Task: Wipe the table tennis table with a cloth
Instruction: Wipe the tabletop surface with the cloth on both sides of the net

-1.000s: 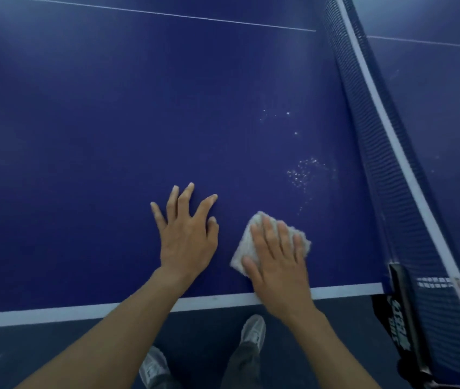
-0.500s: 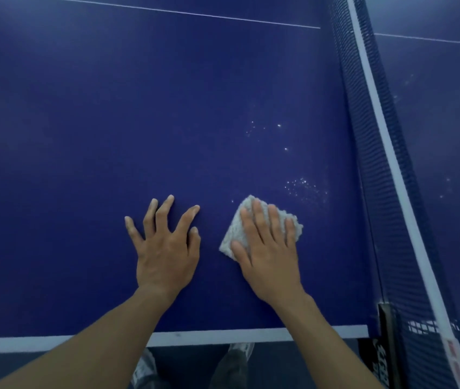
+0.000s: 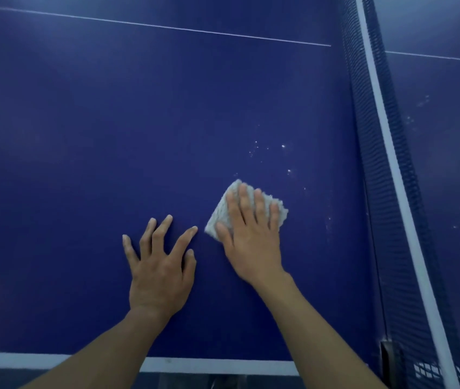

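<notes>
Right hand (image 3: 254,234) slid cloth (image 3: 224,211) forward, palm flat.

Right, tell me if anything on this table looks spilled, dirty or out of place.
Yes: white specks are scattered on the blue table just beyond the cloth under the right hand, trailing toward the net. A few more lie across the net. They look like unwiped crumbs or droplets. The left hand rests flat, empty.
</notes>
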